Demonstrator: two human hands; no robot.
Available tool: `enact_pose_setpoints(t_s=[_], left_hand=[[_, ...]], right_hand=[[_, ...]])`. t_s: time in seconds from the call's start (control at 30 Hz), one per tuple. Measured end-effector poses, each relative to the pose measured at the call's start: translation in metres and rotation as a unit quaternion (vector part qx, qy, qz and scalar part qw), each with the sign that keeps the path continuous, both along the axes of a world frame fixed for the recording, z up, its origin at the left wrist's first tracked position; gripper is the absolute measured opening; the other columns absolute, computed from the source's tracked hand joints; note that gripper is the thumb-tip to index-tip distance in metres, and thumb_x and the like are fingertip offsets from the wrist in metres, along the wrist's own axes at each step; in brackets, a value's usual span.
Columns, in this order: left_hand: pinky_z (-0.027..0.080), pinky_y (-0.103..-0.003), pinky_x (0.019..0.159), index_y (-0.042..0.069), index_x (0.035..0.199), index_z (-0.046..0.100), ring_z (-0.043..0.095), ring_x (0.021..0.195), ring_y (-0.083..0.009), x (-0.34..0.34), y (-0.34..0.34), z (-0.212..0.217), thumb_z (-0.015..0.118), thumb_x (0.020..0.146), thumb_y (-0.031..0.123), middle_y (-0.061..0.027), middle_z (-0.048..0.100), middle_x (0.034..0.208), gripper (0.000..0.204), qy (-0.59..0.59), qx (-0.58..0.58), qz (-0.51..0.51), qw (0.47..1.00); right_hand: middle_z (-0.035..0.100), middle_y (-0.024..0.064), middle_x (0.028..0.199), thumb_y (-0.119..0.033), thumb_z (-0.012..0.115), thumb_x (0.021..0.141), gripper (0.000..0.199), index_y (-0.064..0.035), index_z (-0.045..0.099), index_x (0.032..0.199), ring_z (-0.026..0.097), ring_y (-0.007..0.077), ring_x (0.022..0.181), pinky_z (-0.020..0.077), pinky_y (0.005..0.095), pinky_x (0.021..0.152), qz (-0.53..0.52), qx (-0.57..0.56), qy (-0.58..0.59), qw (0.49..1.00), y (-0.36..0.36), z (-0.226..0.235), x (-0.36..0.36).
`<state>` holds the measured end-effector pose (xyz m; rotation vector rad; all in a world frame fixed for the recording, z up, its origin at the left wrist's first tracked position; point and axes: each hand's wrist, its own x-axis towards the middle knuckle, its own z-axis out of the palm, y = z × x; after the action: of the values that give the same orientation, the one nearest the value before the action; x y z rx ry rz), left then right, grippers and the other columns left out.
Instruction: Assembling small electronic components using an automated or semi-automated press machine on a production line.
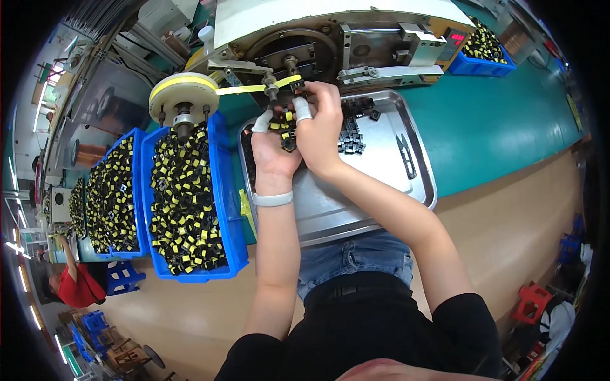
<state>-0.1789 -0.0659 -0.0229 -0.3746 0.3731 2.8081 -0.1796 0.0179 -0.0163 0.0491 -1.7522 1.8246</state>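
My left hand [273, 155], palm up and fingers curled, cups several small black bobbins wrapped in yellow tape [288, 141]. My right hand [321, 130] is just above and to the right of it. Its fingers pinch a small black bobbin [297, 84] at the end of a strip of yellow tape [241, 90]. White wraps cover a digit on each hand. The strip runs from a large tape roll [184, 95] at the left, past a metal roller [271, 87] on the winding machine [292, 44]. Fingers partly hide the pinched bobbin.
Below my hands lies a metal tray [343, 206] with loose black bobbins [351, 138] and tweezers [405, 157]. Blue bins [238, 244] full of taped bobbins stand left; another blue bin [483, 65] is far right. A person in red [79, 286] is at the far left.
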Motion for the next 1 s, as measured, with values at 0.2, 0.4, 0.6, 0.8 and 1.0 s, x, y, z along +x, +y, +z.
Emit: enact_pose_setpoints(t_s=[0.2, 0.4, 0.6, 0.8, 1.0], left_hand=[[0.056, -0.034, 0.066, 0.011, 0.112, 0.063, 0.061, 0.098, -0.0249, -0.002, -0.021, -0.024, 0.045, 0.093, 0.022, -0.0107, 0.062, 0.113, 0.029, 0.026, 0.041, -0.036, 0.998], [0.054, -0.034, 0.066, 0.010, 0.115, 0.062, 0.060, 0.099, -0.0278, -0.001, -0.008, -0.009, 0.045, 0.094, 0.026, -0.0127, 0.060, 0.118, 0.032, 0.028, 0.084, -0.085, 0.992], [0.054, -0.033, 0.067, 0.009, 0.119, 0.059, 0.058, 0.104, -0.0287, -0.005, 0.000, -0.007, 0.045, 0.096, 0.031, -0.0133, 0.059, 0.120, 0.035, 0.027, 0.050, -0.106, 0.993], [0.050, -0.030, 0.063, 0.010, 0.121, 0.055, 0.056, 0.106, -0.0272, -0.009, 0.008, -0.001, 0.045, 0.097, 0.041, -0.0130, 0.055, 0.124, 0.041, 0.033, 0.064, -0.153, 0.986], [0.044, -0.024, 0.054, 0.013, 0.109, 0.059, 0.055, 0.094, -0.0197, -0.009, 0.017, 0.003, 0.047, 0.096, 0.040, -0.0070, 0.056, 0.116, 0.033, 0.030, 0.110, -0.158, 0.981]], right_hand=[[0.052, 0.0201, 0.108, -0.006, 0.066, 0.078, 0.040, 0.0005, 0.053, 0.115, 0.056, 0.0360, 0.097, 0.0465, 0.0413, 0.086, 0.065, 0.257, -0.089, 0.960, 0.047, -0.001, 0.017], [0.047, 0.0216, 0.121, 0.005, 0.057, 0.070, 0.049, -0.0028, 0.053, 0.119, 0.043, 0.0427, 0.112, 0.0377, 0.0470, 0.098, 0.005, 0.541, -0.146, 0.828, 0.140, -0.026, 0.004], [0.050, 0.0206, 0.120, -0.003, 0.062, 0.074, 0.048, -0.0023, 0.053, 0.121, 0.043, 0.0411, 0.117, 0.0377, 0.0446, 0.101, 0.092, 0.592, -0.063, 0.798, 0.155, -0.047, -0.022], [0.053, 0.0200, 0.117, -0.013, 0.062, 0.081, 0.040, -0.0025, 0.054, 0.119, 0.054, 0.0385, 0.107, 0.0448, 0.0430, 0.091, 0.122, 0.599, -0.051, 0.789, 0.163, -0.053, -0.027], [0.055, 0.0188, 0.117, -0.014, 0.062, 0.082, 0.037, -0.0024, 0.055, 0.116, 0.058, 0.0381, 0.100, 0.0482, 0.0432, 0.085, 0.138, 0.550, -0.104, 0.817, 0.167, -0.053, -0.020]])
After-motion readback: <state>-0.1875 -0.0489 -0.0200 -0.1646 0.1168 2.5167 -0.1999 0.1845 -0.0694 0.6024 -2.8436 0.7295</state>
